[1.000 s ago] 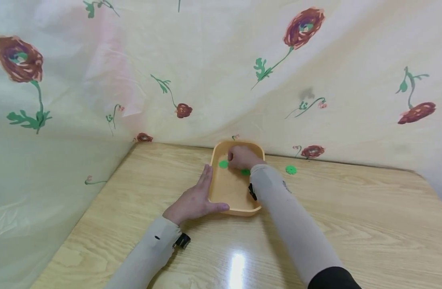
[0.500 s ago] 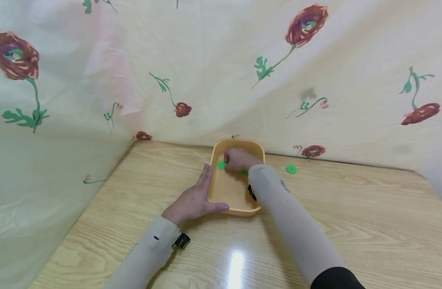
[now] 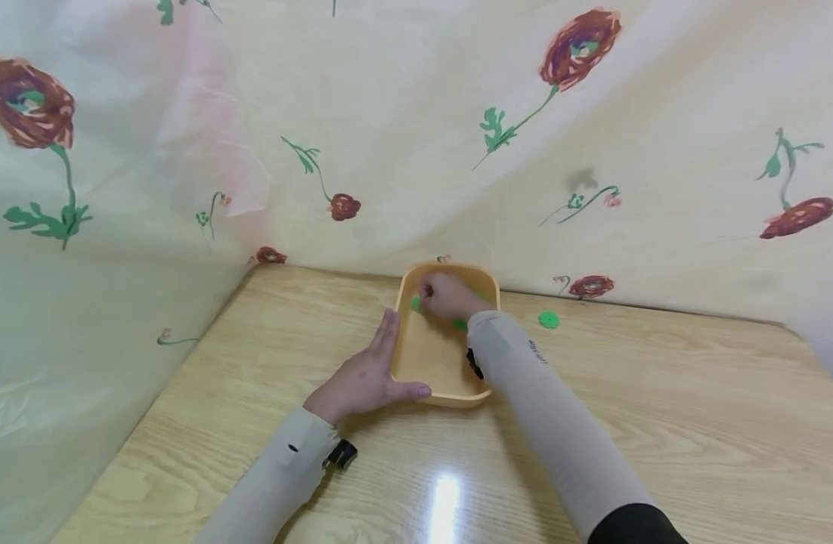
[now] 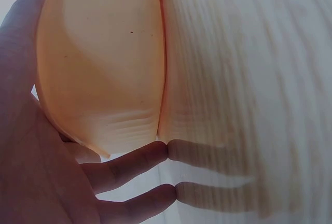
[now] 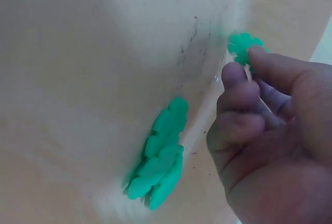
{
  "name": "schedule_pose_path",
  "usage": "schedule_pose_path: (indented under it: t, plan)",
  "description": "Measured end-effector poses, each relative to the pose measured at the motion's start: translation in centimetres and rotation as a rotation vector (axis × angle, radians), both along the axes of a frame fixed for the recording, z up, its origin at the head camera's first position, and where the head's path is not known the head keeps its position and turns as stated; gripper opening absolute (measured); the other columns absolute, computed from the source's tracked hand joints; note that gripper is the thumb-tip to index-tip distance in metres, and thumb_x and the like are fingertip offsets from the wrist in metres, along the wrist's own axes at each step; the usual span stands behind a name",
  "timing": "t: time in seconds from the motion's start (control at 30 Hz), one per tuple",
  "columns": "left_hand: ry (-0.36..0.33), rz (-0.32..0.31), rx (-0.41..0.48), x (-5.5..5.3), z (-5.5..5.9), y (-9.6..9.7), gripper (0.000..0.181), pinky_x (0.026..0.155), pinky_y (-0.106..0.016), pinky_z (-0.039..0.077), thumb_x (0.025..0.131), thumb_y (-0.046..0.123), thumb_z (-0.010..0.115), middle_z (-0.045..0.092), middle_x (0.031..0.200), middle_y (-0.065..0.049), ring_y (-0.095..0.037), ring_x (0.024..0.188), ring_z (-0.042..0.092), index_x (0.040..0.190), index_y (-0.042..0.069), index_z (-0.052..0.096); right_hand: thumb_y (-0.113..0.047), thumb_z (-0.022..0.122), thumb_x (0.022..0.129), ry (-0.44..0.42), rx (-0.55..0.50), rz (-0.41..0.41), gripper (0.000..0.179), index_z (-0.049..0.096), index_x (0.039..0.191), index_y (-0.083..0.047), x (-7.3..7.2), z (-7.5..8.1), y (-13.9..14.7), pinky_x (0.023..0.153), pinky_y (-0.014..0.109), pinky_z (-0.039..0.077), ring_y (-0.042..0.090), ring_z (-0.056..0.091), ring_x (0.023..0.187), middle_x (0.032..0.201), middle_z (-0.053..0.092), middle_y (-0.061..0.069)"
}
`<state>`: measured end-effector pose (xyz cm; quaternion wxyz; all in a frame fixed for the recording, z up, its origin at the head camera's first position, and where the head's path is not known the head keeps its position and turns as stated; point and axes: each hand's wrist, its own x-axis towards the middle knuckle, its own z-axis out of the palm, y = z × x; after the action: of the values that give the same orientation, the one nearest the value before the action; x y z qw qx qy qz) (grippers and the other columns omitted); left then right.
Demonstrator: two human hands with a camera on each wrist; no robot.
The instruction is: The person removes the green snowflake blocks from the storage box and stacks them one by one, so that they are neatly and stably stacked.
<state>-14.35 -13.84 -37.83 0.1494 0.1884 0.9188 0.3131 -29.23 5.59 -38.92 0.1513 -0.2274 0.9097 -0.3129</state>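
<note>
An orange rectangular tray [image 3: 433,363] lies on the table near the wall. My left hand [image 3: 358,381] touches its near left corner, thumb on the front rim and straight fingers along the left side. In the left wrist view, two fingertips [image 4: 161,151] meet the table beside the tray wall. Over the tray's far part, my right hand [image 3: 449,296] pinches a green notched plastic disc [image 5: 241,46] between thumb and finger. Several more green discs [image 5: 161,149] lean together inside the tray in the right wrist view. From the head they are partly hidden by the right hand.
A single green notched disc [image 3: 549,319] lies on the wooden table [image 3: 661,393], to the right of the tray. Behind the tray hangs a flower-printed sheet [image 3: 416,151], which also covers the left side.
My right hand has shifted slightly left inside the tray, and the pinched green disc has moved with it and now shows less from the head. My left hand stays in place at the tray.
</note>
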Motion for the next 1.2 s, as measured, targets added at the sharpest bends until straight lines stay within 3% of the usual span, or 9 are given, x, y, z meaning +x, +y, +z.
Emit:
schedule_pose_path:
  t: [0.13,0.33,0.57,0.83,1.0,1.1,1.2]
  plan:
    - [0.024,0.005,-0.002,-0.2,0.4,-0.1,0.127,0.101,-0.046,0.046,0.083,0.065,0.072,-0.017,0.167,-0.008,-0.04,0.14,0.037,0.16,0.012,-0.015,-0.006,0.063,0.095,0.043,-0.107,-0.044,0.003,0.061,0.092,-0.005,-0.1,0.9,-0.2,0.067,0.031,0.047,0.018,0.054,0.072,0.083,0.061,0.006]
    - [0.012,0.012,0.011,-0.3,0.6,-0.2,0.127,0.106,-0.047,0.041,0.084,0.062,0.075,-0.015,0.167,-0.01,-0.038,0.144,0.03,0.16,0.01,-0.013,0.001,0.056,0.098,-0.123,-0.257,-0.11,0.019,0.057,0.117,0.001,0.3,2.3,-0.6,0.054,0.03,0.049,0.019,0.055,0.057,0.08,0.064,0.017]
    - [0.014,0.011,0.019,-0.3,0.5,-0.1,0.126,0.107,-0.047,0.041,0.084,0.062,0.074,-0.015,0.167,-0.01,-0.04,0.142,0.033,0.161,0.011,-0.013,0.011,0.052,0.092,-0.179,-0.303,-0.152,0.037,0.056,0.128,0.004,0.6,2.4,-0.5,0.063,0.035,0.057,0.023,0.062,0.062,0.081,0.065,0.022]
    - [0.001,0.007,0.017,-0.2,0.1,0.0,0.127,0.105,-0.046,0.043,0.084,0.062,0.074,-0.015,0.167,-0.009,-0.038,0.141,0.036,0.161,0.012,-0.013,0.004,0.06,0.094,-0.201,-0.272,-0.172,0.033,0.055,0.126,0.007,0.6,1.6,-0.3,0.065,0.035,0.059,0.027,0.068,0.071,0.098,0.066,0.018]
    - [0.004,0.005,0.014,0.0,-0.1,-0.1,0.127,0.104,-0.046,0.044,0.084,0.061,0.074,-0.015,0.167,-0.009,-0.038,0.141,0.036,0.16,0.011,-0.013,-0.001,0.063,0.094,-0.209,-0.271,-0.165,0.033,0.053,0.124,0.006,0.8,1.6,-0.3,0.065,0.037,0.059,0.029,0.071,0.072,0.099,0.067,0.018]
    - [0.007,0.006,0.018,0.1,-0.2,-0.1,0.126,0.105,-0.046,0.043,0.085,0.06,0.075,-0.014,0.167,-0.01,-0.038,0.142,0.034,0.161,0.009,-0.011,-0.002,0.063,0.092,-0.208,-0.317,-0.171,0.034,0.053,0.123,0.005,1.0,1.8,-0.3,0.066,0.039,0.059,0.031,0.072,0.074,0.099,0.068,0.02]
    - [0.01,0.003,0.022,0.2,-0.3,-0.1,0.126,0.107,-0.047,0.04,0.085,0.059,0.075,-0.013,0.167,-0.011,-0.038,0.143,0.033,0.161,0.009,-0.011,-0.003,0.062,0.092,-0.214,-0.429,-0.197,0.034,0.053,0.123,0.005,1.1,2.0,-0.2,0.069,0.043,0.059,0.034,0.072,0.078,0.107,0.069,0.024]
